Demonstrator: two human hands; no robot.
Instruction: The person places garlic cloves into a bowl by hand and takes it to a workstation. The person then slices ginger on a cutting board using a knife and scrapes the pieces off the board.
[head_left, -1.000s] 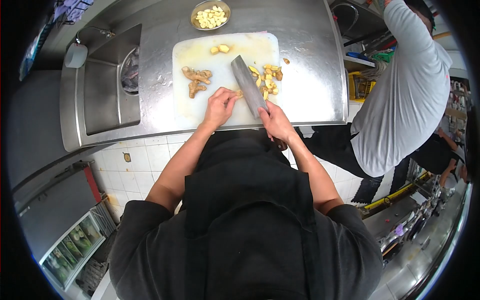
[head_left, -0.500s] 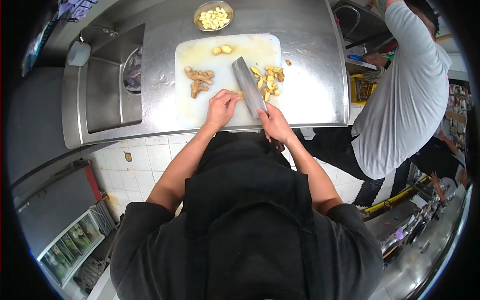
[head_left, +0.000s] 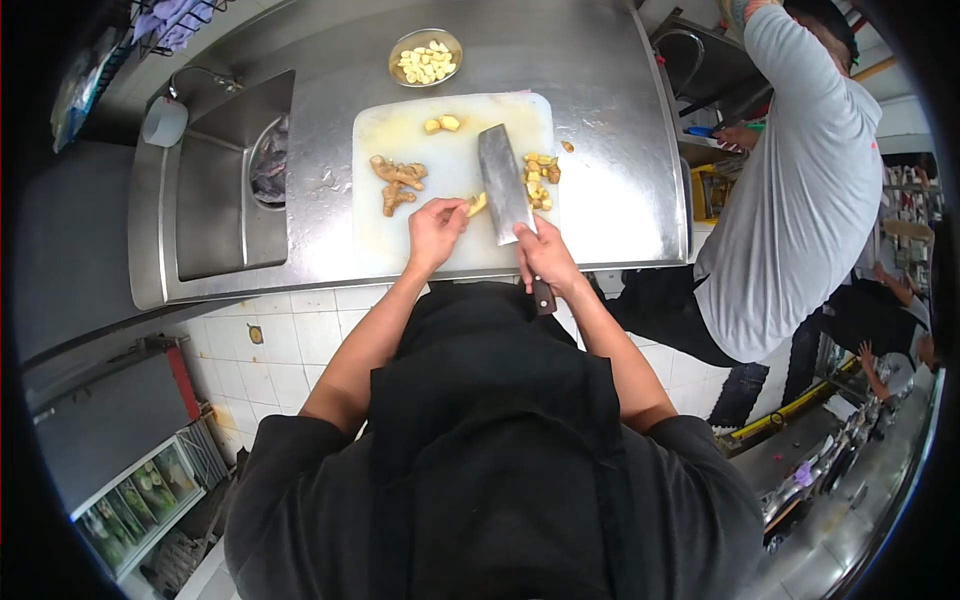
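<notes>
Surface: a steel counter [head_left: 600, 200] is carrying a white board [head_left: 400, 235], with a sink [head_left: 210, 200] at the left.
Left hand: the left hand [head_left: 436, 232] is pinching a ginger piece [head_left: 478, 204] between its fingertips, holding it on the board.
Right hand: the right hand [head_left: 545, 258] is wrapping tight around the handle of a cleaver [head_left: 503, 183], its blade lying flat-faced over the board.
Key relation: the ginger piece is sitting just left of the blade, touching or nearly so; its long axis is running away from the body, slanting toward the blade. The left hand is nearer to it.
Blade axis: running from the grip away from the body, leaning slightly left.
Right of blade: cut pieces [head_left: 540, 172] are lying in a heap.
Left of board: whole ginger roots [head_left: 398, 180] are waiting, well apart from both hands.
Back: a bowl [head_left: 425, 58] is holding pale pieces.
Nearby: another person [head_left: 800, 190] is standing at the right.
</notes>
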